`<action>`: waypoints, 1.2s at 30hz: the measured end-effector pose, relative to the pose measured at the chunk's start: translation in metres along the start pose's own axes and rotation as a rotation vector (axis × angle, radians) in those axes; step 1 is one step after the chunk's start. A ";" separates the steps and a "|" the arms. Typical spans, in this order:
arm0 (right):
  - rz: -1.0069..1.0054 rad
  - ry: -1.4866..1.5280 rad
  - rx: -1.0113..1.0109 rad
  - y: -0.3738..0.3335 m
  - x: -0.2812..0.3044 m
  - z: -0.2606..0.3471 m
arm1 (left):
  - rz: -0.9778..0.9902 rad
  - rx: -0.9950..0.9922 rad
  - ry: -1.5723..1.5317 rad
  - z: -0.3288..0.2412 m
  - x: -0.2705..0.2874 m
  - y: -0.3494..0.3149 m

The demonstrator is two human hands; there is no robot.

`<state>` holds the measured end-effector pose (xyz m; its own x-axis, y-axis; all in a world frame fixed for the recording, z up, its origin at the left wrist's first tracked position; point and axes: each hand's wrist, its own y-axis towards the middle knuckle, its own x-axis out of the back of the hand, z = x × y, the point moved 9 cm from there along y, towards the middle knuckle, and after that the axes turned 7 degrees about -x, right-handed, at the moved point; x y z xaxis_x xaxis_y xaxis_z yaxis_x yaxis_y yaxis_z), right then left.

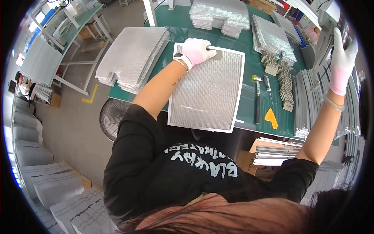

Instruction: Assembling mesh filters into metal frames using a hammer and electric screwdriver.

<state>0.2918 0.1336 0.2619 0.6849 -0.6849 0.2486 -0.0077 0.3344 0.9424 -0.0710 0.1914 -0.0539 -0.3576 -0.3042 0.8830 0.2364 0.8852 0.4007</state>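
A flat rectangular mesh filter panel (206,89) in a thin pale frame lies before me, its near edge reaching past the table's front. My left hand (196,51), in a white and pink glove, rests over its upper edge with the fingers curled. By those fingertips is a small olive-grey square piece (219,55) on the mesh; whether the fingers hold it is hidden. My right hand (343,58), gloved alike, is raised at the far right beside a grey upright stand (324,46). Its fingers are stretched out, and nothing shows in them.
Mesh sheet stacks (130,52) flank the panel on the green table (249,105). To the right lie a hammer (257,99), a screwdriver (268,85), a yellow scraper (270,119), small metal clips (285,87) and long frame strips (311,97). A floor fan (113,117) stands at left.
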 end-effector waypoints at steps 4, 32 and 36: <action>0.037 -0.143 0.075 -0.011 0.010 0.016 | -0.010 -0.016 -0.008 -0.005 -0.002 0.005; 0.978 0.260 -1.037 -0.412 -0.168 -0.051 | -0.436 0.292 -0.281 -0.001 -0.002 -0.373; 1.051 -0.101 -0.502 -0.395 -0.186 -0.030 | -0.323 0.287 -0.313 0.001 -0.016 -0.386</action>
<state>0.1892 0.1489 -0.1633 0.4515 0.0406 0.8914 -0.2322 0.9699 0.0734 -0.1572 -0.1447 -0.2231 -0.6338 -0.4962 0.5933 -0.1709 0.8380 0.5182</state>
